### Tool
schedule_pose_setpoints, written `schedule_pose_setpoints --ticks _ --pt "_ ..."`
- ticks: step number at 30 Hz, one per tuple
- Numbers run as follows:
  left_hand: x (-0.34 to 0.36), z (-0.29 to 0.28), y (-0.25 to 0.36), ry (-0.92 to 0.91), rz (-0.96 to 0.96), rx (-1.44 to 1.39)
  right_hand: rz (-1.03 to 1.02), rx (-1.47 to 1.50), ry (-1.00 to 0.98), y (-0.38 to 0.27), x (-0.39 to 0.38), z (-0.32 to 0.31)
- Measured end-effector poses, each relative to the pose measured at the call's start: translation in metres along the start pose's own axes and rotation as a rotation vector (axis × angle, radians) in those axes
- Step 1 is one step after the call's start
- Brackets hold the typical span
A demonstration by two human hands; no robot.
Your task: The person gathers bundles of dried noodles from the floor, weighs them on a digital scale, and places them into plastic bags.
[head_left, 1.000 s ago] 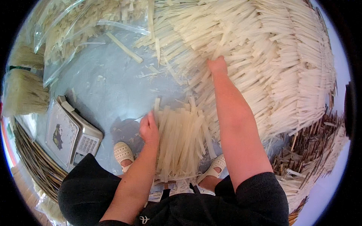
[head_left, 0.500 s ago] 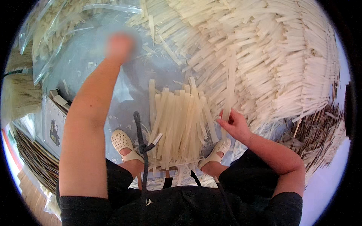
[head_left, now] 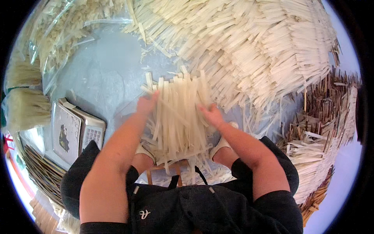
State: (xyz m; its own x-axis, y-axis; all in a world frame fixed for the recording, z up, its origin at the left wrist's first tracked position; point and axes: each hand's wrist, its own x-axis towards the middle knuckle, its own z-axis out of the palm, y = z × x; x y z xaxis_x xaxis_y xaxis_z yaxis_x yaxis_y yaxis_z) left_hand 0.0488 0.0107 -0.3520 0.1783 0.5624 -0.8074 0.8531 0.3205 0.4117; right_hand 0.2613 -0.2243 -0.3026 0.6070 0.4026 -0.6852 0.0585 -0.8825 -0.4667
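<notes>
A thick bundle of flat, cream-coloured strips, like wide dried noodles (head_left: pixel 175 117), lies between my feet, its near end over a low wooden stool (head_left: pixel 179 168). My left hand (head_left: pixel 148 103) touches the bundle's left edge; its fingers are smeared by motion. A faint clear film shows beside that hand. On the opposite edge, my right hand (head_left: pixel 212 115) has its fingers closed at the outer strips, partly hidden among them. One blurred strip slants across the bundle between both hands.
A large heap of the same strips (head_left: pixel 253 46) spreads over the far right. A scale with a keypad (head_left: pixel 92 134) stands on the left, near bundles of thin brown sticks (head_left: pixel 43 171). Clear plastic bags (head_left: pixel 62 43) lie far left. More dark-ended strips (head_left: pixel 323 113) are piled at right.
My left hand has come back from the far floor to the bundle's left edge. My right hand has moved left to the bundle, and the long strip no longer stands up from it.
</notes>
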Motion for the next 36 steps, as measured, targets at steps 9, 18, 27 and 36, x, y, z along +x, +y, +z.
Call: schedule_pose_setpoints --ticks 9,18,27,36 --pt "-0.082 0.113 0.002 0.101 -0.089 -0.182 -0.187 -0.141 -0.093 -0.013 -0.042 0.036" --pt "-0.09 0.127 0.013 -0.547 -0.031 -0.433 -0.318 -0.287 -0.109 0.007 -0.023 -0.005" --pt "-0.131 0.043 0.099 -0.483 0.051 0.687 -0.718 -0.783 0.227 -0.116 -0.113 -0.264" --pt "-0.268 -0.085 0.191 -0.331 0.545 0.224 -0.461 -0.068 0.984 0.151 -0.338 -0.327"
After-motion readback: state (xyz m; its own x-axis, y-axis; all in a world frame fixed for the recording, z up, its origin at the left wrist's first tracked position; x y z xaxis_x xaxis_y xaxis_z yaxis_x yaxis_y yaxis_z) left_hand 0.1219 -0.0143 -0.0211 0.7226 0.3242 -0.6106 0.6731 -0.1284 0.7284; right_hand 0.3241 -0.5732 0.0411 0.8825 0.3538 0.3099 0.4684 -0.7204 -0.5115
